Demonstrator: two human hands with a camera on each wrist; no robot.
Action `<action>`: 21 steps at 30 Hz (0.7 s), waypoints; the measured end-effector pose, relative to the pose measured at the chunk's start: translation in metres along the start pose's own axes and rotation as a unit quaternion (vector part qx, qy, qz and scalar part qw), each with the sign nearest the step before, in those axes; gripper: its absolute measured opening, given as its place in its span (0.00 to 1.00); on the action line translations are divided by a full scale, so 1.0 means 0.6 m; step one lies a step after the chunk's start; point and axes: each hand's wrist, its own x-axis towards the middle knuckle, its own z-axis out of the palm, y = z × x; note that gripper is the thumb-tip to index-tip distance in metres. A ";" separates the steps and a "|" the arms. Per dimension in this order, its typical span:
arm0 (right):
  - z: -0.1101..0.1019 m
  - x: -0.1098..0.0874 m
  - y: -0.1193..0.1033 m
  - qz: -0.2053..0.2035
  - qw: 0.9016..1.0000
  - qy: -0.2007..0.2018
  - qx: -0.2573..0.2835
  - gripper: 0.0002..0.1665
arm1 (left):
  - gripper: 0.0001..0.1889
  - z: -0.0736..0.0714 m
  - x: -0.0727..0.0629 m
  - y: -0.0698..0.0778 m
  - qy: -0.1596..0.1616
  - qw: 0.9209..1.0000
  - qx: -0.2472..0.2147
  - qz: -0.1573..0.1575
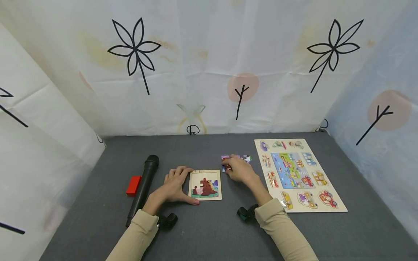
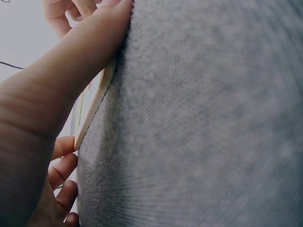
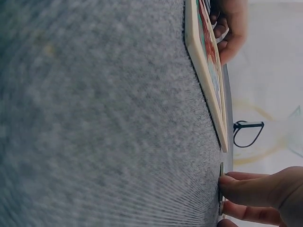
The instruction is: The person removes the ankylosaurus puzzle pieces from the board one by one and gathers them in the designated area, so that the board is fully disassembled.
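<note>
A small wooden puzzle tray (image 1: 220,186), partly filled with a red dinosaur picture (image 1: 206,187), lies flat in the middle of the table. My left hand (image 1: 174,185) grips the tray's left side, the thumb at its near corner and the index finger at its far corner. Just beyond the tray's far right corner, my right hand (image 1: 239,169) pinches a jigsaw piece (image 1: 227,168) low over the table. Other jigsaw pieces (image 1: 247,158) lie past those fingers, partly hidden by the hand. In the right wrist view, thumb and fingers of the right hand (image 3: 265,194) meet at the thin piece's edge.
To the right lies a large wooden peg puzzle board (image 1: 266,174), with the right forearm over its near left corner. A black microphone (image 1: 143,188) and a red block (image 1: 133,186) lie left of the left hand. A white printed curtain (image 1: 209,72) stands behind the table.
</note>
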 end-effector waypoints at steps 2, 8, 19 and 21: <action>-0.001 0.000 0.001 -0.001 1.000 0.001 0.001 0.18 | 0.62 0.000 0.000 0.000 0.000 1.000 0.000 0.001; -0.001 -0.001 0.004 -0.002 1.000 0.004 -0.004 0.18 | 0.62 -0.001 0.000 0.000 0.000 1.000 0.002 0.002; 0.000 -0.004 0.002 -0.003 1.000 0.010 -0.005 0.17 | 0.62 0.000 0.000 -0.002 0.001 1.000 0.001 0.007; 0.000 -0.004 0.002 -0.003 1.000 0.011 -0.004 0.17 | 0.62 0.001 0.000 -0.002 0.001 1.000 0.002 0.007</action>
